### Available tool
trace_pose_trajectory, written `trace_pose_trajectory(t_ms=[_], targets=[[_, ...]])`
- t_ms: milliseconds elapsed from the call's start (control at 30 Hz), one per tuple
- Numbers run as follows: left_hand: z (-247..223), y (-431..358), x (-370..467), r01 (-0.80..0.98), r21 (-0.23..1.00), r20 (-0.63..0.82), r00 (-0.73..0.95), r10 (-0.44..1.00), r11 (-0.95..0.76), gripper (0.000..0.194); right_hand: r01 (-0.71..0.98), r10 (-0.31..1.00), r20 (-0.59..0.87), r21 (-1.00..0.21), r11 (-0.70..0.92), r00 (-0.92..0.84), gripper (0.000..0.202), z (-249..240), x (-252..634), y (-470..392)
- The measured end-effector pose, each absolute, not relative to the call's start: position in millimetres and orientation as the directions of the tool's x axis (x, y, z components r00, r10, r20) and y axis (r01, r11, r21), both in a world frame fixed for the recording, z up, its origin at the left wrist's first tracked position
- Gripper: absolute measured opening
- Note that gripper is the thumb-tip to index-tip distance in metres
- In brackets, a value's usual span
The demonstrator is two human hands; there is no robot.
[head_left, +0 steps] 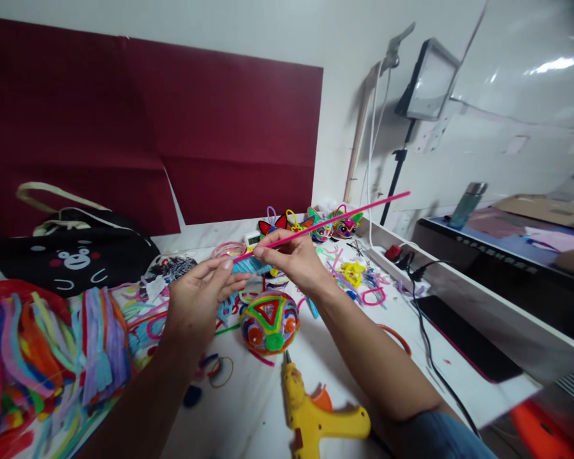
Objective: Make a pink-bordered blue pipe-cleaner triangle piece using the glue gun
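A long pink pipe cleaner (358, 210) slants up to the right above the table, pinched between the thumb and fingers of my right hand (294, 258). Its lower end meets my left hand (203, 290), where the thumb and index finger close on it. Below both hands sits a round ornament (270, 322) covered in coiled pipe cleaners, with a red triangle, orange eyes and a green nose. A yellow hot glue gun (310, 408) lies in front of it, nozzle toward the ornament.
Bundles of colourful pipe cleaners (52, 344) lie at the left, before a black bag (71, 252). Finished animal-face ornaments (323, 229) stand at the back. A phone (463, 338) and a black cable (428, 357) are at the right, beside a raised white edge (497, 306).
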State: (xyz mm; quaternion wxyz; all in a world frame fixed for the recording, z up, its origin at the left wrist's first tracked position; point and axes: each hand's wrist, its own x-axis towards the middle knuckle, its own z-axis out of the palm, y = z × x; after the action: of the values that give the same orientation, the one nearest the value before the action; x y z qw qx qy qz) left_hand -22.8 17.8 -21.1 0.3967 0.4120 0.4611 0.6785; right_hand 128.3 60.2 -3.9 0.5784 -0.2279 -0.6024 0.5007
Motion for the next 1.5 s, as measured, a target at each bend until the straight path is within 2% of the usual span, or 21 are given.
trace_pose_trajectory(t_ms=[200, 400, 700, 1033, 1333, 1500], targets=[[-17.8, 18.2, -22.3, -0.21, 0.958, 0.115, -0.343, 0.932, -0.195, 0.016, -0.309, 0.848, 0.48, -0.86, 0.406, -0.224, 0.013, -8.9, 123.4, 63.6], [-18.3, 18.7, -25.4, -0.217, 0.967, 0.053, -0.327, 0.943, -0.13, 0.017, -0.299, 0.877, 0.42, -0.889, 0.346, -0.233, 0.021, -12.3, 122.3, 68.5], [-19.6, 21.2, -28.1, -0.224, 0.959, 0.097, -0.314, 0.944, -0.173, 0.029, -0.336, 0.899, 0.343, -0.909, 0.246, -0.271, 0.03, -13.2, 122.8, 70.8], [-21.0, 22.8, -28.9, -0.22, 0.962, 0.088, -0.309, 0.947, -0.161, 0.024, -0.338, 0.907, 0.326, -0.913, 0.229, -0.268, 0.03, -14.6, 121.8, 71.7], [-22.8, 24.0, -30.5, -0.235, 0.959, 0.084, -0.291, 0.953, -0.156, 0.031, -0.362, 0.904, 0.319, -0.909, 0.206, -0.286, 0.031, -16.5, 121.9, 74.1], [-21.5, 23.3, -27.9, -0.22, 0.959, 0.105, -0.316, 0.943, -0.18, 0.034, -0.396, 0.906, 0.281, -0.907, 0.143, -0.316, 0.036, -18.7, 120.6, 75.5]])
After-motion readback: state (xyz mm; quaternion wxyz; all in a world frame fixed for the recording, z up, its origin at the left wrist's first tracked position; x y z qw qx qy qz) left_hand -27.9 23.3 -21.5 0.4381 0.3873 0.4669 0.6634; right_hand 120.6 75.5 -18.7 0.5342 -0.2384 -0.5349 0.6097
